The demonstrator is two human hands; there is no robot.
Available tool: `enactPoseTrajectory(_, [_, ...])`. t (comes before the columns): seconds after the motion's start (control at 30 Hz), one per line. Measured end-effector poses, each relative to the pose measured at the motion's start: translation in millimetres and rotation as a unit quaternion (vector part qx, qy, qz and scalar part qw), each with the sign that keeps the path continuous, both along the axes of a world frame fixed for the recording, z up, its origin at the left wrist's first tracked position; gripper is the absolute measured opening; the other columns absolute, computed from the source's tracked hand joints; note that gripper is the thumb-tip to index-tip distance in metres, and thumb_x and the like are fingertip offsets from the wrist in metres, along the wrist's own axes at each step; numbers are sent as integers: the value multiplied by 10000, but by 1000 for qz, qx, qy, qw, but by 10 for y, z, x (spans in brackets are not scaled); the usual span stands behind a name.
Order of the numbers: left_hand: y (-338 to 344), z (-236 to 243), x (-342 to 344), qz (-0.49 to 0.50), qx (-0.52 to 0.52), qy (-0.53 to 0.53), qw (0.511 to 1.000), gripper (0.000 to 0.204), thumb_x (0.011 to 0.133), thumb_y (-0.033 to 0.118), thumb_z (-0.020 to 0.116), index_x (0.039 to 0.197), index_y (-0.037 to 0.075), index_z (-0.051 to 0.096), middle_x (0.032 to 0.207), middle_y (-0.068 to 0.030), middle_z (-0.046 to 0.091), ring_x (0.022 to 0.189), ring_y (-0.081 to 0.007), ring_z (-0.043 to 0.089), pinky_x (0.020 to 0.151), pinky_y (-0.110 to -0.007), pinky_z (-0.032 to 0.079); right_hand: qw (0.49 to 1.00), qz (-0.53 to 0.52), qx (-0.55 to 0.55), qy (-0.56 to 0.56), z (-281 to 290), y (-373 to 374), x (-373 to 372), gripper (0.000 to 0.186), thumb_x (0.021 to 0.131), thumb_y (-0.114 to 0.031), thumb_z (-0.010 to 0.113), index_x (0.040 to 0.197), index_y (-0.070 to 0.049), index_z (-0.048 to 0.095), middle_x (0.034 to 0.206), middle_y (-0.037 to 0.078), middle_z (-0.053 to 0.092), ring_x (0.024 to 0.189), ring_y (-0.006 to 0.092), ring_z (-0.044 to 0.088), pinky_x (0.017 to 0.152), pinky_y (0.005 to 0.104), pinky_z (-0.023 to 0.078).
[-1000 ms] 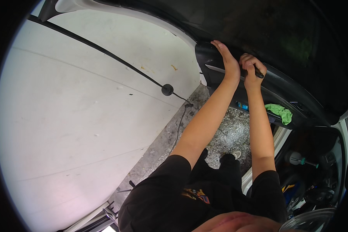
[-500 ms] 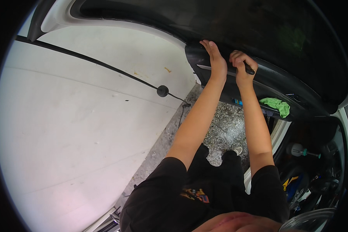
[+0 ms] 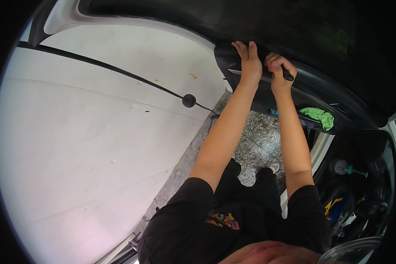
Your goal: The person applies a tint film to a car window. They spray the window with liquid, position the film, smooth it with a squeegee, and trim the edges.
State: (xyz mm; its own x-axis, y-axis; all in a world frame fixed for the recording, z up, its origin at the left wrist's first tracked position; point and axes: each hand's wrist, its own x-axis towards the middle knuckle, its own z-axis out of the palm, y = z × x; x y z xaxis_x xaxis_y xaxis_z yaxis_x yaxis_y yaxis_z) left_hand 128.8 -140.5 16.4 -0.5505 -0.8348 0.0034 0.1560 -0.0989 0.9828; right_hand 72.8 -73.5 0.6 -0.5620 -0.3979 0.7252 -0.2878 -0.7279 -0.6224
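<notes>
My left hand (image 3: 251, 66) rests against the lower edge of a dark window glass (image 3: 268, 26) in an open car door. Its fingers are stretched out, and it holds nothing that I can see. Close on its right, my right hand (image 3: 280, 72) is wrapped round the black handle (image 3: 287, 75) of a small tool. The handle's rounded end sticks out below the fist; the tool's working end is hidden by the fingers and the dark glass. Both hands are at the seam where the glass meets the black door panel (image 3: 330, 90).
A crumpled green cloth (image 3: 321, 118) lies in the door pocket, near a small blue thing (image 3: 273, 111). On the left stands a white wall (image 3: 97, 132) crossed by a black cord with a round black knob (image 3: 189, 100). A bottle with a teal nozzle (image 3: 347, 169) lies inside the car.
My hands have shifted slightly up and to the right in the picture, still at the window's lower edge. The whole view has tilted a little. My right hand keeps its grip.
</notes>
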Motion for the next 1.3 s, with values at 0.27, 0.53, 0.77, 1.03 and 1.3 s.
enactPoseTrajectory(0.27, [12, 32, -29, 109, -107, 97, 984, 698, 986, 449, 229, 1431, -20, -35, 1498, -207, -133, 1401, -310, -71, 1129, -387, 36, 1000, -3, 7, 2, 29, -1, 30, 236, 835, -88, 547, 635, -7, 450, 601, 56, 452, 619, 179, 442, 625, 316, 384])
enactPoseTrajectory(0.53, [-136, -242, -278, 82, -41, 168, 982, 796, 947, 571, 161, 1410, 13, -166, 1477, -159, -247, 1380, -252, -190, 1119, -373, -69, 1000, 12, -13, 11, -12, -12, -21, 213, 840, -27, 551, 648, 9, 466, 602, 53, 475, 616, 167, 464, 617, 302, 407])
enactPoseTrajectory(0.77, [-10, -251, -314, 67, -73, 231, 968, 766, 959, 543, 151, 1409, 14, -172, 1476, -148, -253, 1384, -245, -174, 1123, -357, -61, 1000, 5, -6, 4, 14, -21, -32, 198, 830, -13, 544, 648, 13, 471, 608, 59, 488, 618, 166, 474, 621, 302, 410])
enactPoseTrajectory(1.03, [101, -241, -271, -7, -57, 231, 971, 773, 937, 586, 129, 1405, 79, -220, 1467, -90, -300, 1376, -228, -202, 1121, -377, -74, 1000, 1, 10, 0, 16, 5, -17, 206, 825, -2, 540, 637, 15, 457, 615, 55, 494, 611, 146, 466, 621, 282, 397])
enactPoseTrajectory(1.3, [38, -311, -282, 13, -31, 235, 971, 724, 944, 569, 138, 1416, 148, -214, 1506, -29, -212, 1382, -157, -185, 1128, -352, -71, 1000, 8, -1, 1, 5, -3, -8, 187, 797, 21, 535, 634, 10, 445, 606, 49, 474, 618, 156, 467, 616, 288, 398])
